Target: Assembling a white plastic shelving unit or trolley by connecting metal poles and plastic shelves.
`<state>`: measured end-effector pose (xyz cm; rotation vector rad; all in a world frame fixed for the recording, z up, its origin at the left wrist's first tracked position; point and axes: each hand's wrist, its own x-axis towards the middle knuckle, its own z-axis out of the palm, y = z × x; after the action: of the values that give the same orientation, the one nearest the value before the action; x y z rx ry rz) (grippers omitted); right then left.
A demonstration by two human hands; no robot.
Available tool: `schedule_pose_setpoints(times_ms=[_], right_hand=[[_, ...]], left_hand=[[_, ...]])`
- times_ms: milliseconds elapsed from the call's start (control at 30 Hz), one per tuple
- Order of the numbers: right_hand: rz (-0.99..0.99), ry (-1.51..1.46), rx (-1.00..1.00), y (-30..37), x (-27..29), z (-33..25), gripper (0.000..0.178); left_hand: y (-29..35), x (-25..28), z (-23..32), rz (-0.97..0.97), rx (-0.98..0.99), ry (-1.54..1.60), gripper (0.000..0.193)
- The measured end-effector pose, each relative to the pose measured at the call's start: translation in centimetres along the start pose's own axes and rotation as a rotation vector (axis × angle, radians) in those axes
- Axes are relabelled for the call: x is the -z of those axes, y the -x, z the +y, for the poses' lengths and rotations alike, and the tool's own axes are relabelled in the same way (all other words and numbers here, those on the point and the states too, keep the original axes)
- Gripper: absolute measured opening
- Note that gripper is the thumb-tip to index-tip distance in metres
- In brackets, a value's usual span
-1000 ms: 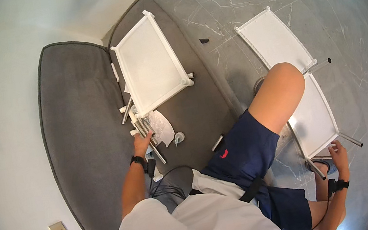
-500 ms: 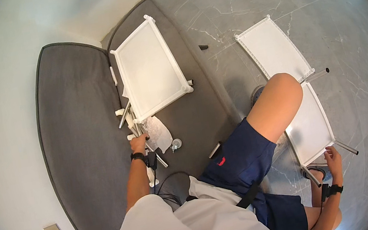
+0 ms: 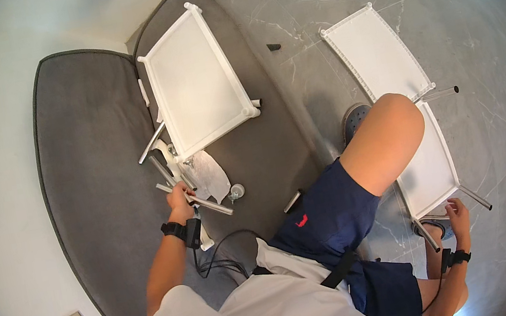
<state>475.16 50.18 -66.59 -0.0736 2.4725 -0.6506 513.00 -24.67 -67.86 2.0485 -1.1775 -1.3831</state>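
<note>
On the left, my left hand [image 3: 179, 204] is closed around silver metal tubes [image 3: 211, 206] above the grey sofa seat; at least two cross at my fingers. Beside it lie a crumpled clear plastic bag [image 3: 209, 177] and a small round clear-and-white item [image 3: 236, 191]. Down at the right, my right hand [image 3: 458, 217] has its curled fingers at the near corner of a white shelf tray [image 3: 428, 185], seemingly gripping its rim. Short metal legs [image 3: 476, 197] stick out from that tray's corners. My knee covers part of it.
Another white shelf tray [image 3: 194, 87] lies on the sofa [image 3: 273, 121], with tube ends showing under it. A third white tray [image 3: 376, 53] adjoins the one at my right hand on the grey tiled floor [image 3: 468, 41]. A small dark piece [image 3: 274, 46] lies on the floor.
My left hand has lifted the metal tubes and moved slightly left and up, turning them apart from the pile. My right hand stays at the tray corner. The view has shifted a little.
</note>
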Motion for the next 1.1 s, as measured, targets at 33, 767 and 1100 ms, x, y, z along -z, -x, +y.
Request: schedule_pose_setpoints(times_ms=[33, 767, 1100], right_hand=[[-0.005, 0.004, -0.001, -0.3, -0.2, 0.1, 0.026], [0.073, -0.057, -0.012, 0.2, 1.6, -2.2, 0.021], [0.287, -0.194, 0.264, -4.2, 3.1, -5.5, 0.026]], left_hand=[[0.6, -0.2, 0.0, -0.065, 0.029, 0.066, 0.021], [-14.8, -6.9, 10.0, -0.198, -0.325, -1.055, 0.039], [4.3, -5.4, 18.9, -0.350, -0.557, -0.380, 0.020]])
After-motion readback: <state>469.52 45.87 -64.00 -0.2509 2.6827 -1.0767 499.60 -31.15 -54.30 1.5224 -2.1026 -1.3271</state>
